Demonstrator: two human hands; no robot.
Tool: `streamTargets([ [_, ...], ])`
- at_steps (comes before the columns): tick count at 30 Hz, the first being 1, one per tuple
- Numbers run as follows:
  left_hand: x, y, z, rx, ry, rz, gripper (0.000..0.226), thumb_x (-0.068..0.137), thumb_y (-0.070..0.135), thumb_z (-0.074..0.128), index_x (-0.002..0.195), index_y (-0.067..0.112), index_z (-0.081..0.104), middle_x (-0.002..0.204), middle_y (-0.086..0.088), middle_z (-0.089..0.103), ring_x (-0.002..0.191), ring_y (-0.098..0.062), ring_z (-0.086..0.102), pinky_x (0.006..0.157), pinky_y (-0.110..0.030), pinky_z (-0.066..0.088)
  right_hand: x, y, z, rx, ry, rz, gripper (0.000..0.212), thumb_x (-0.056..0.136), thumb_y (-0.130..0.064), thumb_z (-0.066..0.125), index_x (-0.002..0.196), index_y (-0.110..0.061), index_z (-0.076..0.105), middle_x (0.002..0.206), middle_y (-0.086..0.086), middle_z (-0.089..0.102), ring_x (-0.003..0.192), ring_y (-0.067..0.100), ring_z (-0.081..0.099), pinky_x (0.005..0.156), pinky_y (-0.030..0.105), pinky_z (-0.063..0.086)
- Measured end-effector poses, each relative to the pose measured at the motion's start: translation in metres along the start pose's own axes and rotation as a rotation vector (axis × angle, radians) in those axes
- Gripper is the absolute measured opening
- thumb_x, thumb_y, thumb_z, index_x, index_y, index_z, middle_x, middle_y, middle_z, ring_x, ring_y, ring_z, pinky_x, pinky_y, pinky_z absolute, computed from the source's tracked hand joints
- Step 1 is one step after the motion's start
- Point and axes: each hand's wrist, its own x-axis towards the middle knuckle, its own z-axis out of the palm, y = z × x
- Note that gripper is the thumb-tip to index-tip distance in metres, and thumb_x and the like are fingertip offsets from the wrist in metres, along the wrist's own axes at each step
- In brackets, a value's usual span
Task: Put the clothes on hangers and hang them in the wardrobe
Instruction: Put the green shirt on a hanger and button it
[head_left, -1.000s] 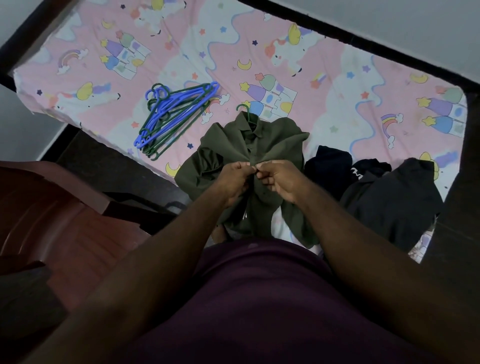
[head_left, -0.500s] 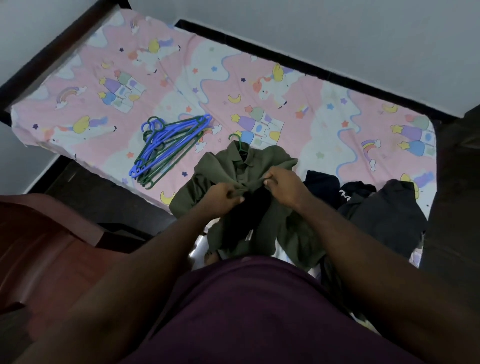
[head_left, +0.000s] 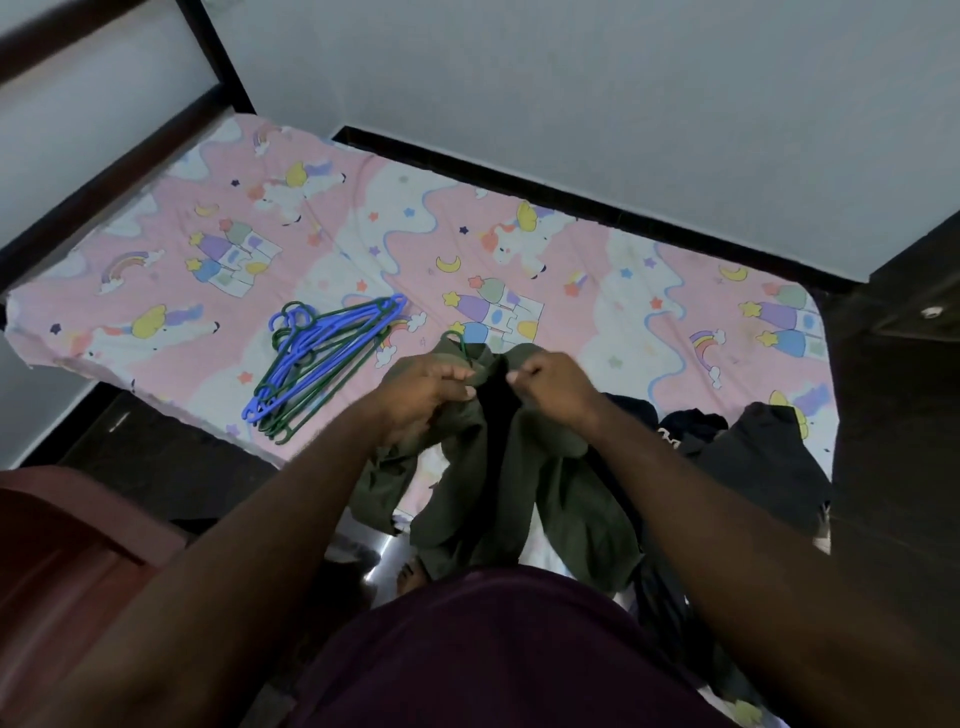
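Observation:
An olive green shirt (head_left: 524, 499) hangs on a green hanger whose hook (head_left: 456, 339) shows above the collar. My left hand (head_left: 423, 392) grips the left side of the shirt's front near the collar. My right hand (head_left: 553, 382) pinches the right side of the front. The shirt is lifted off the bed, and its front gapes dark between my hands. A pile of blue and green hangers (head_left: 324, 358) lies on the bed to the left. Dark clothes (head_left: 748, 457) are heaped on the bed to the right.
The bed (head_left: 597, 270) has a pink cartoon sheet and a dark frame against a white wall. A reddish-brown plastic chair (head_left: 67, 551) stands at lower left. A dark cabinet (head_left: 904, 415) rises at the right edge. Dark floor lies between chair and bed.
Both hands have raised the shirt by its collar area and drawn slightly apart. The view has tilted up, showing more wall.

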Motion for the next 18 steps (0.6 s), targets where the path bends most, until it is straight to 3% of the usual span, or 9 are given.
streamTargets([
  [2, -0.003, -0.014, 0.006, -0.108, -0.020, -0.062, 0.014, 0.090, -0.003, 0.055, 0.088, 0.007, 0.064, 0.084, -0.010, 0.065, 0.078, -0.019, 0.062, 0.077, -0.031, 0.049, -0.011, -0.003, 0.013, 0.033, -0.175, 0.044, 0.027, 0.092, -0.024, 0.067, 0.071, -0.009, 0.058, 0.071, 0.005, 0.056, 0.065, 0.013, 0.048, 0.061, 0.028, 0.036],
  [4, -0.007, -0.028, 0.016, -0.035, 0.069, -0.075, 0.012, 0.089, 0.000, 0.058, 0.081, 0.009, 0.060, 0.078, -0.013, 0.058, 0.074, -0.023, 0.055, 0.068, -0.031, 0.046, -0.020, 0.000, 0.024, 0.141, -0.171, 0.082, 0.025, 0.091, -0.024, 0.068, 0.072, -0.011, 0.058, 0.068, 0.003, 0.052, 0.060, 0.012, 0.044, 0.058, 0.026, 0.034],
  [6, -0.009, -0.035, 0.025, 0.303, 0.252, -0.014, 0.018, 0.085, 0.002, 0.061, 0.073, 0.013, 0.054, 0.067, -0.009, 0.052, 0.066, -0.020, 0.048, 0.058, -0.028, 0.039, -0.027, 0.004, 0.034, 0.244, -0.146, 0.136, 0.024, 0.091, -0.022, 0.067, 0.072, -0.012, 0.058, 0.066, 0.002, 0.051, 0.057, 0.010, 0.042, 0.055, 0.023, 0.034],
  [8, -0.007, -0.036, 0.035, 0.722, 0.470, 0.089, 0.019, 0.084, 0.004, 0.059, 0.071, 0.014, 0.049, 0.062, 0.000, 0.049, 0.061, -0.017, 0.046, 0.059, -0.028, 0.034, -0.033, 0.007, 0.044, 0.285, -0.150, 0.172, 0.022, 0.091, -0.020, 0.068, 0.070, -0.014, 0.061, 0.067, 0.002, 0.056, 0.058, 0.009, 0.047, 0.055, 0.022, 0.037],
  [11, -0.010, -0.025, 0.045, 1.005, 0.633, 0.185, 0.007, 0.085, 0.006, 0.055, 0.091, 0.010, 0.054, 0.077, -0.001, 0.047, 0.072, -0.020, 0.044, 0.065, -0.032, 0.039, -0.037, 0.008, 0.054, 0.365, -0.135, 0.198, 0.021, 0.090, -0.016, 0.068, 0.069, -0.014, 0.063, 0.067, 0.001, 0.060, 0.060, 0.011, 0.052, 0.058, 0.023, 0.041],
  [15, -0.015, -0.020, 0.046, 0.966, 0.637, 0.296, 0.016, 0.084, 0.004, 0.056, 0.099, 0.008, 0.058, 0.085, 0.000, 0.048, 0.078, -0.021, 0.046, 0.071, -0.033, 0.044, -0.039, 0.005, 0.058, 0.477, -0.098, 0.209, 0.021, 0.091, -0.014, 0.066, 0.070, -0.014, 0.062, 0.063, -0.002, 0.059, 0.053, 0.003, 0.051, 0.054, 0.019, 0.041],
  [18, -0.019, -0.026, 0.047, 0.737, 0.553, 0.303, 0.015, 0.082, 0.005, 0.064, 0.096, 0.007, 0.063, 0.085, 0.004, 0.058, 0.079, -0.013, 0.056, 0.071, -0.023, 0.041, -0.039, 0.003, 0.058, 0.512, -0.099, 0.226, 0.026, 0.094, -0.008, 0.058, 0.069, -0.015, 0.060, 0.058, -0.002, 0.053, 0.048, 0.004, 0.044, 0.047, 0.017, 0.037],
])
